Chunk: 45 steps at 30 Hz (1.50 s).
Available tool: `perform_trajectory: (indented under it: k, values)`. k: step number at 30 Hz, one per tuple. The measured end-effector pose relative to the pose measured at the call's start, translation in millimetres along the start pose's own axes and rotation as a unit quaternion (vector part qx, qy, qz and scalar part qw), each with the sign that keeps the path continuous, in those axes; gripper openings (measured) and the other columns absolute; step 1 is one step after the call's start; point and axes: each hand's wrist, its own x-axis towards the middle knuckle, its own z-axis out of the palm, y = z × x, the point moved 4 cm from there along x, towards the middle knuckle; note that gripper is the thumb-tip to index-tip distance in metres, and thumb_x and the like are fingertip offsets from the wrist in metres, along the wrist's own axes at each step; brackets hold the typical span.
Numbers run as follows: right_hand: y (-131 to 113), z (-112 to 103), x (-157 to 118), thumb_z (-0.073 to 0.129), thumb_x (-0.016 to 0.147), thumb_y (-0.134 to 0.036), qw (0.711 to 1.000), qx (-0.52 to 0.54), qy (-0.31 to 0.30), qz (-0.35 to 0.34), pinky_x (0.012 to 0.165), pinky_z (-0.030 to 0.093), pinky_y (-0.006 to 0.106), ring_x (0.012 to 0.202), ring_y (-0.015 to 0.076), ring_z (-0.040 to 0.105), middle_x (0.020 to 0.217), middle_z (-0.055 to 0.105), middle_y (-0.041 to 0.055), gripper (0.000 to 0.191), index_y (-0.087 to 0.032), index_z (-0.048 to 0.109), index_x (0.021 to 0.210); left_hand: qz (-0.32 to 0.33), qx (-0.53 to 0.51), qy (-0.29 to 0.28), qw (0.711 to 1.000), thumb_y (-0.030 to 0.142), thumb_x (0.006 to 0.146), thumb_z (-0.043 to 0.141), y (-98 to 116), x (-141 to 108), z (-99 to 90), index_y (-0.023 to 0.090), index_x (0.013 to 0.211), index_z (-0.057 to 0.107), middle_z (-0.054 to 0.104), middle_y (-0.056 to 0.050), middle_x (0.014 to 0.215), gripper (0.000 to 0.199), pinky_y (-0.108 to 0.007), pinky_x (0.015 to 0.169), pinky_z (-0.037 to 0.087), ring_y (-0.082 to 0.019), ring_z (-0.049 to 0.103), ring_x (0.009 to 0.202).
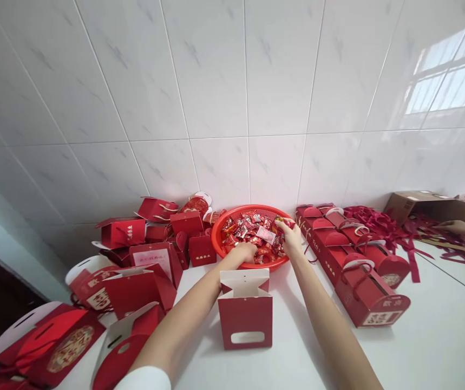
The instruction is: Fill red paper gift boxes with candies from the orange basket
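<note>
A red plastic basket (216, 238) full of wrapped candies (265, 234) stands against the wall. Both of my hands reach into it. My left hand (245, 252) is at the near left part of the basket, its fingers curled down among the candies; what they grip is hidden. At the right side, my right hand (291, 236) pinches a wrapped candy (284, 221) with red and yellow on its wrapper. Between my forearms, in front of the basket, a red gift box (245, 322) stands upright on the white table (285, 357) with its top open and an oval cut-out low on its front.
Many red boxes (137, 290) crowd the left side, some open. Rows of closed red boxes (372, 295) with handles line the right. Beyond them lie dark red ribbons (378, 230) and an open cardboard box (414, 200). Another person's hand (455, 228) reaches in at far right.
</note>
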Motion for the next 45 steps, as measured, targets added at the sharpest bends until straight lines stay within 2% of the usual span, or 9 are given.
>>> perform_trajectory:
  k: [6, 10, 13, 16, 22, 28, 35, 41, 45]
  values:
    - [-1, 0, 1, 0.078, 0.053, -0.024, 0.999, 0.036, 0.019, 0.027, 0.061, 0.055, 0.028, 0.069, 0.0185, 0.068, 0.069, 0.071, -0.0023, 0.026, -0.022, 0.06, 0.072, 0.021, -0.021, -0.054, 0.998, 0.022, 0.05, 0.081, 14, -12, -9.0, 0.021, 0.069, 0.07, 0.07, 0.0, 0.062, 0.022, -0.029, 0.063, 0.052, -0.024, 0.067, 0.062]
    - [1, -4, 5, 0.075, 0.057, -0.023, 0.997, 0.042, 0.033, 0.06, 0.055, 0.055, 0.026, 0.067, 0.0168, 0.067, 0.065, 0.068, -0.0036, 0.02, -0.022, 0.058, 0.069, 0.045, -0.08, 0.036, 0.995, 0.029, 0.07, 0.074, 21, -15, -20.0, 0.019, 0.114, 0.067, 0.075, -0.007, 0.108, 0.046, -0.033, 0.084, 0.053, -0.027, 0.07, 0.096]
    - [0, -4, 6, 0.076, 0.059, -0.022, 0.996, 0.046, 0.02, 0.077, 0.062, 0.06, 0.029, 0.075, 0.0167, 0.068, 0.071, 0.069, -0.0043, 0.021, -0.022, 0.059, 0.071, 0.036, -0.11, 0.099, 0.988, 0.03, 0.071, 0.076, 20, -13, -26.0, 0.016, 0.129, 0.058, 0.065, -0.014, 0.132, 0.062, -0.037, 0.099, 0.047, -0.032, 0.06, 0.121]
    - [0, 1, 3, 0.08, 0.061, -0.024, 0.995, 0.045, -0.014, 0.093, 0.069, 0.064, 0.035, 0.081, 0.0181, 0.068, 0.077, 0.07, -0.0034, 0.024, -0.022, 0.062, 0.077, 0.033, -0.135, 0.158, 0.978, 0.022, 0.063, 0.082, 18, -12, -32.0, 0.016, 0.132, 0.055, 0.065, -0.015, 0.132, 0.074, -0.038, 0.101, 0.046, -0.033, 0.059, 0.123]
    - [1, 6, -2, 0.087, 0.06, -0.025, 0.991, 0.02, -0.066, 0.116, 0.066, 0.066, 0.036, 0.08, 0.0186, 0.068, 0.077, 0.07, -0.0027, 0.03, -0.022, 0.062, 0.076, 0.036, -0.129, 0.213, 0.968, 0.015, 0.079, 0.064, 16, -15, -40.0, 0.02, 0.127, 0.056, 0.071, -0.01, 0.12, 0.049, -0.036, 0.096, 0.049, -0.027, 0.065, 0.11]
    - [3, 4, 1, 0.082, 0.065, -0.033, 0.991, 0.003, -0.057, 0.12, 0.063, 0.064, 0.033, 0.078, 0.0196, 0.068, 0.072, 0.069, -0.0019, 0.026, -0.022, 0.06, 0.072, 0.025, -0.099, 0.145, 0.984, 0.026, 0.086, 0.06, 6, -8, -28.4, 0.02, 0.124, 0.06, 0.069, -0.013, 0.124, 0.039, -0.037, 0.096, 0.048, -0.029, 0.064, 0.115]
    - [-1, 4, 4, 0.067, 0.076, -0.052, 0.991, 0.053, -0.041, 0.115, 0.071, 0.062, 0.036, 0.083, 0.0214, 0.072, 0.079, 0.074, -0.0015, 0.029, -0.024, 0.061, 0.078, 0.051, -0.046, -0.005, 0.998, 0.032, 0.081, 0.065, 6, 2, -6.3, 0.02, 0.091, 0.075, 0.077, -0.008, 0.097, 0.019, -0.03, 0.084, 0.052, -0.025, 0.07, 0.09]
    - [-1, 3, 8, 0.059, 0.078, -0.057, 0.992, 0.056, -0.053, 0.099, 0.073, 0.061, 0.038, 0.082, 0.0229, 0.072, 0.075, 0.074, 0.0006, 0.034, -0.024, 0.062, 0.076, 0.017, 0.016, -0.014, 1.0, 0.03, 0.08, 0.067, -1, 8, -9.5, 0.017, 0.103, 0.072, 0.068, -0.013, 0.122, 0.027, -0.032, 0.093, 0.049, -0.03, 0.061, 0.116]
    - [0, -3, 14, 0.057, 0.079, -0.055, 0.989, 0.077, -0.05, 0.115, 0.075, 0.06, 0.039, 0.084, 0.0234, 0.072, 0.077, 0.075, 0.0019, 0.032, -0.024, 0.063, 0.077, -0.002, 0.053, -0.034, 0.998, 0.031, 0.088, 0.066, 0, 22, -20.0, 0.018, 0.109, 0.068, 0.067, -0.011, 0.119, 0.025, -0.036, 0.094, 0.051, -0.027, 0.063, 0.112]
